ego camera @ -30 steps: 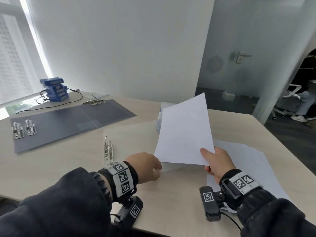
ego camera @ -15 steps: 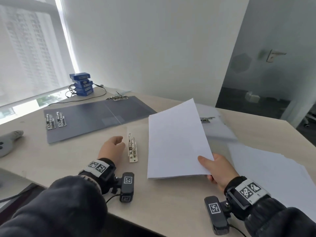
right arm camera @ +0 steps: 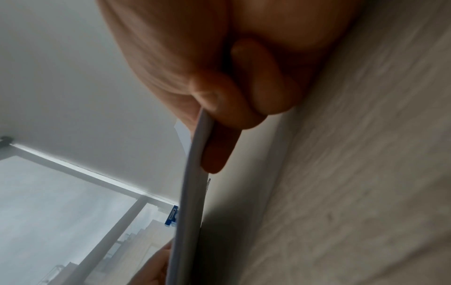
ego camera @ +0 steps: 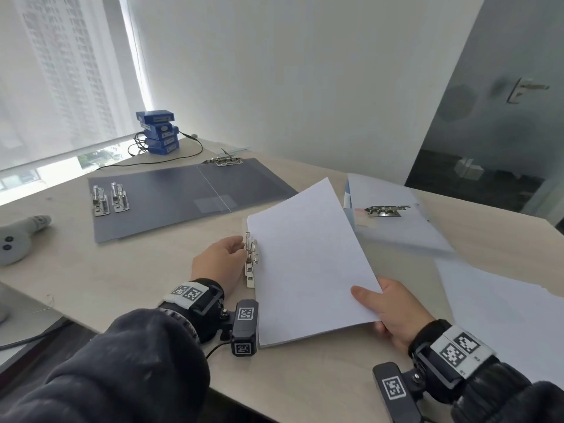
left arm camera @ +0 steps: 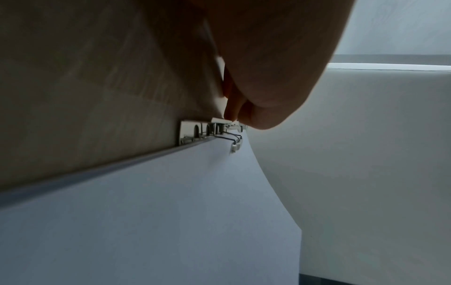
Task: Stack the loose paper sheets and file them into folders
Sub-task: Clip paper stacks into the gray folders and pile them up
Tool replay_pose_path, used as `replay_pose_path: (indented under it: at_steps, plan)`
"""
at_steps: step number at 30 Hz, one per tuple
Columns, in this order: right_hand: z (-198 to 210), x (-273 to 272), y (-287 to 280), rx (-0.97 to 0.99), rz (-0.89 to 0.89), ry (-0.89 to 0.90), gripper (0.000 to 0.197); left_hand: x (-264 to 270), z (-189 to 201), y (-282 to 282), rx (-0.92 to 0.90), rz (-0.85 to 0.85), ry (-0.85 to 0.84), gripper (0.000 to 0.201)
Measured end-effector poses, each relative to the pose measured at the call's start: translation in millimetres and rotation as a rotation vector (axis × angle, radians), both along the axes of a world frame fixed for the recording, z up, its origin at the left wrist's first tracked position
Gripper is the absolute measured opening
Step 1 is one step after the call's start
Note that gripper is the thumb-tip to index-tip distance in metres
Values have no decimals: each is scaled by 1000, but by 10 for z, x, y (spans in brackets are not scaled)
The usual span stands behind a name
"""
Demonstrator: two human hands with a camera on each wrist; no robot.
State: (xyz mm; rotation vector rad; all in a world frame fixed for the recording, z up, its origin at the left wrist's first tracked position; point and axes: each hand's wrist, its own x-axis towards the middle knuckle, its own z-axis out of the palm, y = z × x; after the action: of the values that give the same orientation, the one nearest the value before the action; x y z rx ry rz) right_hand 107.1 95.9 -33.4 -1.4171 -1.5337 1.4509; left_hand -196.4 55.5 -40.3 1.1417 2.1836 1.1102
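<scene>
Now L hand [ego camera: 224, 260] reached clip [ego camera: 251, 260]; R hand [ego camera: 393, 312] lowered sheets [ego camera: 308, 264].

loose sheets [ego camera: 503, 315] cut off right edge

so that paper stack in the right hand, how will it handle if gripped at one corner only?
Probably floppy: the paper stack already bows where the right hand pinches its near corner, and the right wrist view shows its edge curving. Likely light, since thumb and fingers alone hold it up. Sheets may fan or slide apart; nothing binds them yet, and the left hand is at the metal clip.
</scene>
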Motion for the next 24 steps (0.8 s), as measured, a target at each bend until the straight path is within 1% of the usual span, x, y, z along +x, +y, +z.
replay_pose_path:
  at_steps: [3, 7, 10, 13, 15, 18, 20, 22, 24]
  plan:
    - [19, -24, -16, 1, 10, -28, 10, 14, 13, 0, 9, 4, 27, 33]
    - [61, -32, -10, -3, 70, -146, 16, -7, -26, 11, -4, 9, 21, 34]
    - [112, -5, 30, -24, 92, -192, 25, -14, -36, 28, -6, 14, 20, 35]
    - [162, 72, 112, 17, 96, -275, 38, -23, -48, 42, -19, 13, 27, 37]
    - [178, 118, 193, 40, 79, -286, 43, -23, -55, 51, -23, 8, 34, 36]
    - [194, 116, 286, 22, 69, -239, 35, -13, -60, 53, -13, 8, 31, 34]
    - [201, 82, 321, 33, 70, -255, 27, -7, -60, 49, -15, 2, 35, 32]
    - [164, 71, 365, 41, 82, -289, 20, -3, -69, 50, -16, -5, 46, 33]
    - [114, 83, 405, 42, 96, -318, 24, 0, -79, 49, -14, -7, 52, 37]
